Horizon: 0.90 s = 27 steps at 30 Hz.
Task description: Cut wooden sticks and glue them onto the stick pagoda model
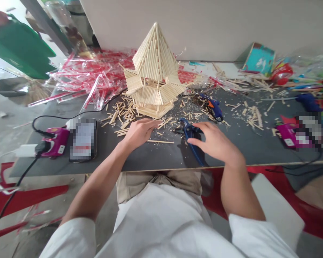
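A pagoda-like model [156, 53] built of thin wooden sticks, with a pointed roof, stands on the dark table. My left hand [143, 132] hovers low in front of its base, fingers stretched out over loose stick pieces; I see nothing held in it. One longer stick [161, 142] lies just to the right of and below those fingers. My right hand [214, 139] is on a blue hand cutter [191, 138], thumb across its handle and the other fingers partly hidden. Short cut sticks [123, 111] are scattered around the model.
A blue glue gun [215, 107] lies behind my right hand. On the left are a phone [83, 139] and a purple power strip [55, 141] with cables. Red-and-clear plastic wrappers [97, 75] heap up behind; another purple strip [290, 134] sits at right.
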Each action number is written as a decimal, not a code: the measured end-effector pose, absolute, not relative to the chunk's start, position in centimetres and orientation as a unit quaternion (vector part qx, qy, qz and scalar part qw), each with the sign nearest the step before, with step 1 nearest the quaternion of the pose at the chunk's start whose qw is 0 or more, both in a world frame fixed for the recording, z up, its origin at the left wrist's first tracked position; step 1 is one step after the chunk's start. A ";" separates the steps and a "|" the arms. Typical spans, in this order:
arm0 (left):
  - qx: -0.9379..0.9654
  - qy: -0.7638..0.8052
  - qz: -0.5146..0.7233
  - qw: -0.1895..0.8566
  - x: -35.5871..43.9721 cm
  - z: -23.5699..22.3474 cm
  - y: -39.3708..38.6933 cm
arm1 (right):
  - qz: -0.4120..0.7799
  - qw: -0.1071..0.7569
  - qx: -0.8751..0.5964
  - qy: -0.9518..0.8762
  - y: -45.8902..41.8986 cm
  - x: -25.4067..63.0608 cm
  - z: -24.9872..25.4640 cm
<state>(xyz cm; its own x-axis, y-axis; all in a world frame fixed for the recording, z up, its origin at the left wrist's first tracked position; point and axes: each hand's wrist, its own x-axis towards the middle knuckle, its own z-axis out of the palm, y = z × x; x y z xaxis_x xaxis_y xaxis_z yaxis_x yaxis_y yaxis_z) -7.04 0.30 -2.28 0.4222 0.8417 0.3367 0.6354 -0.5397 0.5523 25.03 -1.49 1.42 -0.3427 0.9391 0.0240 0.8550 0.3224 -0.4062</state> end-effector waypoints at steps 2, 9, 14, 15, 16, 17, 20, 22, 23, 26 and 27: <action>0.819 0.451 0.304 0.185 -7.0 -2.3 0.3 | 0.156 0.076 -0.567 -0.805 -3.0 25.7 0.6; 0.811 0.465 0.303 0.185 -7.2 -2.2 0.2 | 0.110 0.061 -0.620 -0.775 -4.7 25.9 -1.4; 0.806 0.478 0.306 0.167 -6.9 -1.9 0.0 | 0.095 0.053 -0.620 -0.777 -4.8 26.0 -1.5; 0.803 0.486 0.308 0.157 -6.8 -1.9 -0.1 | 0.093 0.051 -0.620 -0.778 -4.9 26.0 -1.6; 0.799 0.496 0.308 0.146 -6.7 -1.9 -0.1 | 0.090 0.049 -0.619 -0.779 -4.9 26.0 -1.6; 0.796 0.504 0.306 0.136 -6.5 -1.9 -0.2 | 0.087 0.049 -0.617 -0.781 -5.0 26.0 -1.7; 0.800 0.514 0.284 0.127 -6.4 -2.0 -0.2 | 0.081 0.048 -0.616 -0.782 -5.3 25.9 -1.8; 0.808 0.507 0.264 0.141 -6.4 -1.9 -0.2 | 0.077 0.039 -0.632 -0.770 -5.4 25.8 -1.9; 0.812 0.504 0.256 0.145 -6.5 -1.9 -0.1 | 0.074 0.031 -0.640 -0.764 -5.5 25.7 -1.9; 0.837 0.476 0.228 0.146 -6.5 -1.7 0.0 | 0.045 0.012 -0.645 -0.763 -5.5 25.6 -1.8; 0.848 0.461 0.218 0.144 -6.5 -1.6 0.0 | 0.032 0.008 -0.640 -0.768 -5.5 25.6 -1.7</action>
<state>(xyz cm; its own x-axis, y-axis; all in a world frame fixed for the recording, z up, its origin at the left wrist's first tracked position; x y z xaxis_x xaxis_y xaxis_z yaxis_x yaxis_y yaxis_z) -6.53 0.02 -1.65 0.4811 0.8442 0.2362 0.7187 -0.5341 0.4451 25.61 -5.52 -1.71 -0.1816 0.9830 -0.0289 0.9820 0.1797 -0.0586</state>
